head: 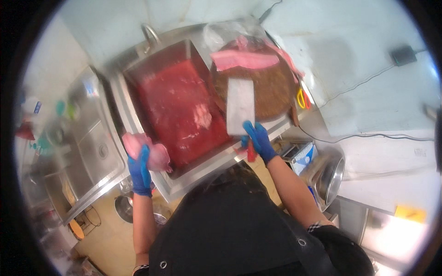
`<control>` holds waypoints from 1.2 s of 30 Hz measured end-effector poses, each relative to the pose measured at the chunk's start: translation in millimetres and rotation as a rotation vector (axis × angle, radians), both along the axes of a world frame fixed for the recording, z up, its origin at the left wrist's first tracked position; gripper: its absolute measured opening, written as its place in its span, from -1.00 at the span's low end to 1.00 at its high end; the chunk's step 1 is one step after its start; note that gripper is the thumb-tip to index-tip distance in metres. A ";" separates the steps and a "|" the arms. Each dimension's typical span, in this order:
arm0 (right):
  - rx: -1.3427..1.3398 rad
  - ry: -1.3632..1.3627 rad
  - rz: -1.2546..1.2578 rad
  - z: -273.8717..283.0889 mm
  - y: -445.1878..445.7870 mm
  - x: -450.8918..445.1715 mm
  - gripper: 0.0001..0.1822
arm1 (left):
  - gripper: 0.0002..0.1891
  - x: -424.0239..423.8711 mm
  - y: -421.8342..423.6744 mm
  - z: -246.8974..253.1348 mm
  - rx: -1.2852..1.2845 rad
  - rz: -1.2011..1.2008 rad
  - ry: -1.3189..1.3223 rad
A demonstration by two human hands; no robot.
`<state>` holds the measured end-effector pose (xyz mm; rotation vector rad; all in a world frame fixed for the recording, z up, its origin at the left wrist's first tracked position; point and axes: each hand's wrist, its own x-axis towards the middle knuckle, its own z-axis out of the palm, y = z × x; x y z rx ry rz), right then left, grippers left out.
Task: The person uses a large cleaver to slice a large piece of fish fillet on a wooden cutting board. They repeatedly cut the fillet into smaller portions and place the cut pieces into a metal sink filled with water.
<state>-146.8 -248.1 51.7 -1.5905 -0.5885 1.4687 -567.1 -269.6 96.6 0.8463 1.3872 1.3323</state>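
My left hand (140, 172), in a blue glove, grips a pale pink piece of raw meat (152, 153) over the left rim of a steel sink. My right hand (260, 139), gloved in blue too, holds a cleaver (240, 105) by its red handle. Its broad blade points away from me, over the near left edge of a round wooden chopping block (269, 91). Along the block's far side lies a long strip of raw pink meat (245, 60). Reddish liquid (172, 110) fills the sink basin, with a pale lump (202, 116) showing in it.
A faucet (150, 34) rises behind the basin. Scissors with yellow and orange handles (304, 99) sit right of the block, near a cable (331, 140). Clear plastic (221, 34) is bunched behind the block. Another steel sink (93, 138) stands at left; a metal pot (124, 208) is below.
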 end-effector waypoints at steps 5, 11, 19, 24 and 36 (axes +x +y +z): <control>-0.176 -0.126 0.144 21.4 -71.7 83.8 -0.62 | -0.49 5.7 4.0 -9.6 0.026 0.013 -0.016; -0.140 -0.376 0.020 59.9 -121.7 190.6 -0.71 | -0.48 24.8 26.7 -23.7 0.027 0.015 0.183; -0.037 -0.227 -0.122 42.1 -99.2 234.6 -0.73 | -0.46 122.1 108.2 53.3 0.024 -0.441 0.218; -0.055 -0.076 -0.087 36.7 -77.2 269.4 -0.70 | -0.29 247.0 169.7 79.8 0.021 -0.751 0.003; -0.009 0.088 0.034 1.0 -18.0 361.0 -0.72 | -0.30 342.5 210.4 138.4 -0.269 -0.898 0.313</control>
